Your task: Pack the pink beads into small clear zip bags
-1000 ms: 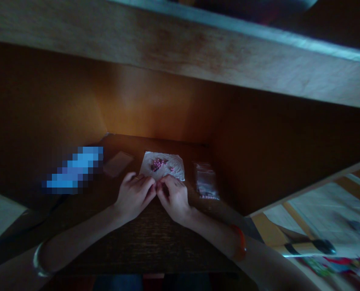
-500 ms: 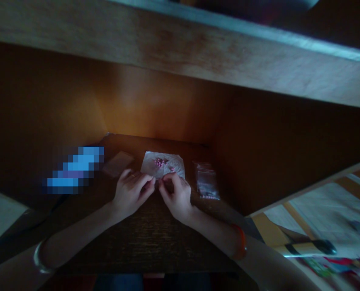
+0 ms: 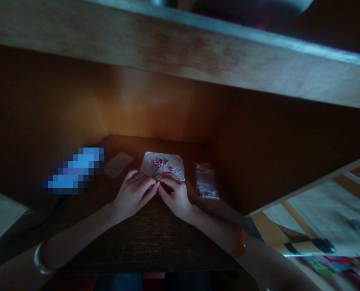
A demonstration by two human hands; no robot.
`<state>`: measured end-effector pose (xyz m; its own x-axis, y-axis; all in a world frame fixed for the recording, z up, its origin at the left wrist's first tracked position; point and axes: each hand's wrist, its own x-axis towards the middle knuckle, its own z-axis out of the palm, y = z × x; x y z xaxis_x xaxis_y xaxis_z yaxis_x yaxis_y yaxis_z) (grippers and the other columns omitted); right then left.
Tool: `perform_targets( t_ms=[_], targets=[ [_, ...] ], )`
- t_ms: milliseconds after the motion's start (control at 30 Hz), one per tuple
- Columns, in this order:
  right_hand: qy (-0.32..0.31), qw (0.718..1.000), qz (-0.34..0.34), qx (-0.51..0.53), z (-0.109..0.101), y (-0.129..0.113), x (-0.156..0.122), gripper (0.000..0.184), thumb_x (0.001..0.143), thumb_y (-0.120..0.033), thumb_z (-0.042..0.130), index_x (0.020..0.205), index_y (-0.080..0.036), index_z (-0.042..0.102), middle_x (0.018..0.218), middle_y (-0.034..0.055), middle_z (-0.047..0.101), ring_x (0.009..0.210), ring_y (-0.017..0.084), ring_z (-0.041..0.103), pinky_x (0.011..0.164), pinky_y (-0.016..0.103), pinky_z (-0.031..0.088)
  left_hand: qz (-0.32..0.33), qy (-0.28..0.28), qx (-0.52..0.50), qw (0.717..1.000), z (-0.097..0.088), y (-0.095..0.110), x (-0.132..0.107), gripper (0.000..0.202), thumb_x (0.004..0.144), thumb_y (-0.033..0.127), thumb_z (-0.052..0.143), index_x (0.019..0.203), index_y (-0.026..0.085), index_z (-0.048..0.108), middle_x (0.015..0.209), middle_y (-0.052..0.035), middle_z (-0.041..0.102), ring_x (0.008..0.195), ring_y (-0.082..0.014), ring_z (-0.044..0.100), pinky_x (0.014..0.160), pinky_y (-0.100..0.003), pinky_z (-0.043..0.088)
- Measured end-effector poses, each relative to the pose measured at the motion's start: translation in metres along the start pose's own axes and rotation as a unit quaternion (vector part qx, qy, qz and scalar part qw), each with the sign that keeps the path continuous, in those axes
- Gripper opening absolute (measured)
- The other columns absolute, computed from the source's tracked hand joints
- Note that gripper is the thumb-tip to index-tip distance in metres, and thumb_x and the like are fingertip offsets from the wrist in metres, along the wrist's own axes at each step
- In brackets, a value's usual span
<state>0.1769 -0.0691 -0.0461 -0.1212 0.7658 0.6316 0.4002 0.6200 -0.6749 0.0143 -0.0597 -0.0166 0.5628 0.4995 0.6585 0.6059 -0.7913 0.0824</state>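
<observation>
My left hand [image 3: 135, 190] and my right hand [image 3: 175, 195] meet fingertip to fingertip at the near edge of a white paper sheet [image 3: 148, 161]. Both are closed in a pinch. Something tiny sits between the fingertips, too small and dim to make out. On the paper, just beyond my hands, lies a small heap of pink beads [image 3: 159, 163], with a smaller group of pink beads [image 3: 172, 169] to its right.
Right of the paper lies a clear zip bag [image 3: 207, 180] with pink beads along its bottom. A thin translucent packet [image 3: 118, 164] is to the left, beside a pixelated blue object [image 3: 75, 169]. Wooden panels [image 3: 155, 105] enclose the dark tabletop [image 3: 155, 238]; a board [image 3: 180, 52] crosses above.
My hands have come together, the right moving slightly left, and their fingertips now touch. The beads, paper and bag stay where they were.
</observation>
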Motion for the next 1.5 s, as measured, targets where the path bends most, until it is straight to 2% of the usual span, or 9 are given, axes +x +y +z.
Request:
perform_targets(
  t_ms=[167, 300, 400, 567, 833, 1000, 1200, 1333, 1500],
  targets=[
    [0.024, 0.998, 0.056, 0.009, 0.003, 0.007, 0.001, 0.028, 0.075, -0.015, 0.063, 0.101, -0.025, 0.064, 0.103, 0.0054, 0.062, 0.097, 0.018, 0.058, 0.085, 0.036, 0.05, -0.026, -0.054, 0.002, 0.998, 0.0, 0.002, -0.001, 0.017, 0.083, 0.016, 0.043, 0.094, 0.018, 0.056, 0.095, -0.0077, 0.064, 0.088, -0.0239, 0.055, 0.078, -0.039, 0.037],
    [0.023, 0.998, 0.063, 0.002, 0.004, 0.009, 0.001, 0.033, 0.07, -0.014, 0.066, 0.102, -0.025, 0.064, 0.107, 0.0058, 0.058, 0.101, 0.019, 0.055, 0.09, 0.038, 0.047, -0.058, -0.063, 0.007, 0.996, 0.005, 0.003, 0.0, 0.059, 0.077, 0.012, 0.046, 0.134, 0.017, 0.032, 0.135, -0.0125, 0.044, 0.12, -0.028, 0.041, 0.096, -0.044, 0.03],
    [0.006, 0.999, 0.049, -0.01, 0.004, 0.01, 0.002, 0.035, 0.069, -0.011, 0.065, 0.102, -0.025, 0.064, 0.109, 0.0059, 0.056, 0.103, 0.019, 0.054, 0.093, 0.039, 0.046, -0.065, -0.1, 0.001, 0.993, 0.009, 0.002, -0.001, 0.069, 0.077, 0.011, 0.046, 0.141, 0.019, 0.019, 0.144, -0.0109, 0.032, 0.129, -0.0276, 0.032, 0.101, -0.047, 0.022],
    [-0.018, 1.0, 0.023, -0.005, 0.002, 0.012, 0.005, 0.036, 0.069, -0.01, 0.062, 0.103, -0.022, 0.064, 0.111, 0.0065, 0.055, 0.108, 0.019, 0.051, 0.097, 0.038, 0.043, -0.066, -0.128, -0.024, 0.989, 0.015, -0.003, -0.005, 0.067, 0.079, 0.015, 0.047, 0.14, 0.019, 0.02, 0.143, -0.0114, 0.035, 0.129, -0.0269, 0.032, 0.102, -0.047, 0.021],
    [-0.03, 0.999, 0.005, 0.039, -0.013, 0.016, 0.022, 0.029, 0.074, -0.004, 0.047, 0.081, -0.023, 0.067, 0.093, 0.0016, 0.062, 0.096, 0.016, 0.056, 0.092, 0.037, 0.044, -0.113, -0.08, -0.028, 0.99, 0.017, -0.008, -0.002, 0.054, 0.082, 0.033, 0.055, 0.131, 0.022, 0.033, 0.124, -0.0106, 0.054, 0.114, -0.027, 0.048, 0.097, -0.046, 0.026],
    [-0.013, 0.992, -0.001, -0.123, -0.039, 0.036, 0.043, 0.02, 0.079, -0.012, 0.052, 0.088, -0.022, 0.068, 0.093, 0.0039, 0.064, 0.093, 0.018, 0.056, 0.085, 0.035, 0.045, -0.159, -0.024, -0.024, 0.987, 0.022, -0.013, -0.006, 0.061, 0.078, 0.039, 0.061, 0.13, 0.023, 0.033, 0.123, -0.0112, 0.055, 0.115, -0.029, 0.048, 0.097, -0.049, 0.029],
    [-0.149, 0.917, 0.007, -0.371, -0.041, 0.048, 0.041, 0.022, 0.085, -0.027, 0.053, 0.1, -0.021, 0.068, 0.121, 0.011, 0.056, 0.112, 0.026, 0.048, 0.092, 0.043, 0.038, -0.211, 0.022, -0.081, 0.974, 0.026, -0.017, -0.004, 0.067, 0.073, 0.039, 0.067, 0.129, 0.024, 0.035, 0.126, -0.0114, 0.049, 0.116, -0.0286, 0.047, 0.096, -0.046, 0.039],
    [-0.177, 0.892, -0.008, -0.415, -0.038, 0.047, 0.035, 0.022, 0.087, -0.026, 0.05, 0.098, -0.022, 0.068, 0.126, 0.0104, 0.054, 0.119, 0.028, 0.043, 0.091, 0.044, 0.037, -0.197, 0.036, -0.1, 0.975, 0.024, -0.016, -0.002, 0.058, 0.074, 0.035, 0.067, 0.124, 0.024, 0.041, 0.127, -0.0099, 0.046, 0.119, -0.0267, 0.045, 0.099, -0.043, 0.039],
    [-0.151, 0.911, -0.018, -0.382, -0.041, 0.056, 0.034, 0.015, 0.084, -0.023, 0.056, 0.089, -0.025, 0.07, 0.116, 0.0057, 0.061, 0.112, 0.025, 0.048, 0.089, 0.043, 0.038, -0.19, -0.007, -0.085, 0.978, 0.022, -0.014, -0.004, 0.051, 0.074, 0.034, 0.067, 0.118, 0.024, 0.045, 0.12, -0.0084, 0.054, 0.113, -0.0274, 0.05, 0.095, -0.047, 0.037]
  ],
)
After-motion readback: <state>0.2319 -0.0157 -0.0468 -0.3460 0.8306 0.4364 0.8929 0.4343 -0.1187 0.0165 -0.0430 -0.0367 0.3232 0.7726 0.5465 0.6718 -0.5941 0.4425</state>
